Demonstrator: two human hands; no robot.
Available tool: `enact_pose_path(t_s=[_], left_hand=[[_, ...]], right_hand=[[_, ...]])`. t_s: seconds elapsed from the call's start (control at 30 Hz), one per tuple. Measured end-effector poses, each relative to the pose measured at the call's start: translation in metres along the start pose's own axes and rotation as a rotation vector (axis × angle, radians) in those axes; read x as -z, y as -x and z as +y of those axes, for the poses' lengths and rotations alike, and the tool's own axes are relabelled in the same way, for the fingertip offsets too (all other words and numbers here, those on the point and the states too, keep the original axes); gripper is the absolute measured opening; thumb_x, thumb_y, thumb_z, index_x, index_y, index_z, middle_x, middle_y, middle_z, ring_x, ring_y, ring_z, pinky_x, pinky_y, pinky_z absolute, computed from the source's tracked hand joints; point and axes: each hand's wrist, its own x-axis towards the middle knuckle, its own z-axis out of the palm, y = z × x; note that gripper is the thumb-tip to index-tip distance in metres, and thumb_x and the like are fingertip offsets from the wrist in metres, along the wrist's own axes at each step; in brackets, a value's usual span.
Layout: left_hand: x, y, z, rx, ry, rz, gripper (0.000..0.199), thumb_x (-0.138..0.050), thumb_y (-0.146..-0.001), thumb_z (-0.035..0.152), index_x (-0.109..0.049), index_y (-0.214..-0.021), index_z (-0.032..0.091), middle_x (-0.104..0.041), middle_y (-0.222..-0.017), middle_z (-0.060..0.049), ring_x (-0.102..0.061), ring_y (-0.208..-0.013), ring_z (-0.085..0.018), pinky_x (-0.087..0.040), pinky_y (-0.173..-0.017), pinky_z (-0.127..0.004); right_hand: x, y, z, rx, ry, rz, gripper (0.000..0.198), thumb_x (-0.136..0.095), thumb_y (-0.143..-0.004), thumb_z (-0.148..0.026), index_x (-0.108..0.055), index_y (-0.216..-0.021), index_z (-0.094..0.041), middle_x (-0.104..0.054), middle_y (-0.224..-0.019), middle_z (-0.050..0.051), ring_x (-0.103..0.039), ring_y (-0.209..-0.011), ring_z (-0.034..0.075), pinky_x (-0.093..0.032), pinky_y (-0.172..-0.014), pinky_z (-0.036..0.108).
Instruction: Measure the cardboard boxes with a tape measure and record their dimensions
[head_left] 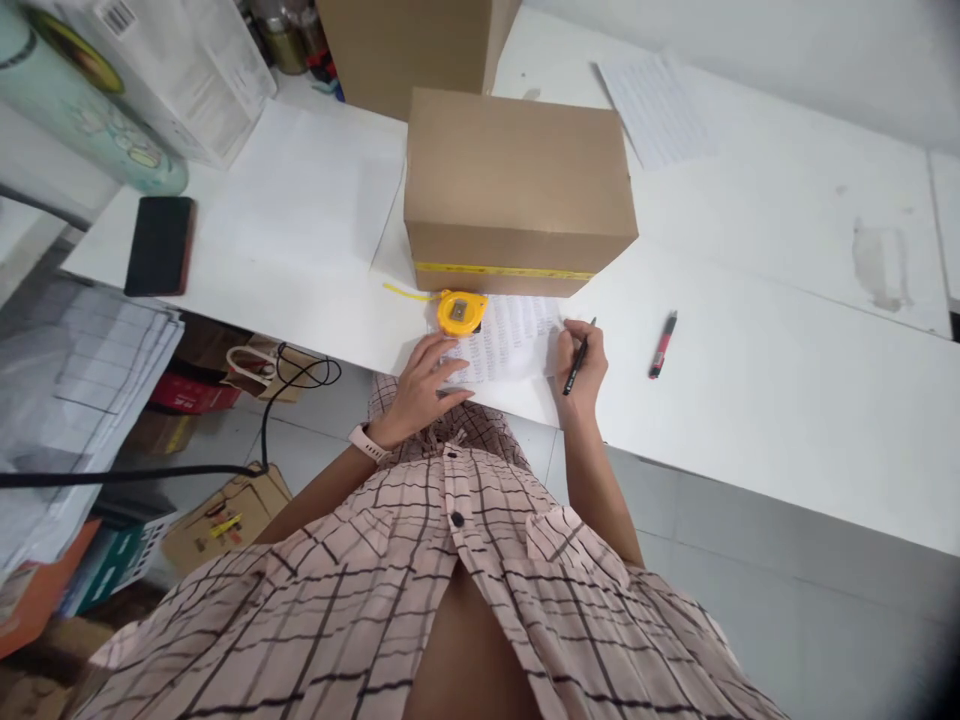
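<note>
My right hand (pixel 583 365) is closed around a black pen (pixel 576 366) and rests at the right edge of a sheet of paper (pixel 517 345) covered in rows of writing. On the sheet's left side lies my left hand (pixel 429 385), fingers spread and flat, holding nothing. Just above its fingertips sits a yellow tape measure (pixel 460 312), a short length of its blade sticking out to the left. Behind the sheet stands a brown cardboard box (pixel 521 190) with a yellow strip along its near face; it meets the sheet's far edge.
A red and black pen (pixel 663 345) lies right of my hand. Another written sheet (pixel 656 108) is at the back. To the left are a phone (pixel 160 246), blank paper (pixel 307 190) and a mint bottle (pixel 90 110). A taller carton (pixel 409 50) stands behind the box.
</note>
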Motion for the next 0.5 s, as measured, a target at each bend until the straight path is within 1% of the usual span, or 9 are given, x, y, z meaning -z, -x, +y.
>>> enact_pose_path(t_s=[0.07,0.13,0.2,0.27,0.37,0.5], left_hand=[[0.0006,0.001,-0.0047,-0.048,0.009,0.004,0.017,-0.069,-0.092,0.035,-0.069,-0.101,0.021,-0.068,-0.124,-0.009,-0.057,-0.128,-0.029,-0.042,-0.116,-0.057],[-0.001,0.0013,-0.0077,-0.05,0.017,0.048,0.009,-0.064,-0.096,0.028,-0.069,-0.094,0.021,-0.072,-0.116,-0.006,-0.064,-0.12,-0.025,-0.045,-0.115,-0.055],[-0.0037,0.0008,-0.0092,-0.033,0.032,0.097,0.012,-0.061,-0.098,0.026,-0.069,-0.089,0.021,-0.074,-0.111,-0.005,-0.067,-0.115,-0.022,-0.048,-0.112,-0.052],[-0.006,0.0002,-0.0094,-0.009,0.042,0.119,0.015,-0.06,-0.098,0.026,-0.067,-0.087,0.02,-0.075,-0.109,-0.005,-0.068,-0.113,-0.022,-0.049,-0.111,-0.052],[-0.0067,0.0009,-0.0093,0.019,0.031,0.101,0.017,-0.057,-0.099,0.026,-0.065,-0.086,0.02,-0.075,-0.11,-0.005,-0.069,-0.114,-0.021,-0.049,-0.111,-0.051],[-0.003,0.0046,-0.0095,-0.021,0.01,0.051,0.013,-0.057,-0.098,0.027,-0.063,-0.09,0.02,-0.073,-0.118,-0.008,-0.066,-0.122,-0.023,-0.047,-0.114,-0.05]], right_hand=[[0.0005,0.0006,-0.0015,-0.012,-0.001,0.034,0.029,-0.057,-0.094,-0.044,-0.063,-0.11,-0.02,-0.064,-0.094,0.003,-0.06,-0.084,0.017,-0.046,-0.08,0.033],[0.0012,0.0012,-0.0008,-0.022,-0.01,0.032,0.028,-0.059,-0.093,-0.043,-0.063,-0.109,-0.021,-0.063,-0.089,0.001,-0.059,-0.08,0.015,-0.046,-0.076,0.031],[0.0016,0.0012,0.0015,-0.033,-0.036,0.034,0.027,-0.061,-0.092,-0.042,-0.062,-0.108,-0.021,-0.063,-0.088,0.0,-0.059,-0.078,0.014,-0.046,-0.073,0.03],[0.0009,0.0003,0.004,-0.043,-0.06,0.044,0.025,-0.062,-0.091,-0.041,-0.061,-0.107,-0.022,-0.064,-0.09,0.0,-0.06,-0.08,0.015,-0.046,-0.073,0.029],[-0.0024,-0.0023,0.0057,-0.061,-0.071,0.074,0.021,-0.061,-0.089,-0.038,-0.06,-0.103,-0.022,-0.064,-0.09,0.0,-0.059,-0.077,0.014,-0.045,-0.07,0.028],[-0.0069,-0.0056,0.0024,-0.072,-0.092,0.117,0.013,-0.058,-0.087,-0.029,-0.06,-0.097,-0.021,-0.06,-0.081,-0.001,-0.049,-0.063,0.01,-0.038,-0.059,0.026]])
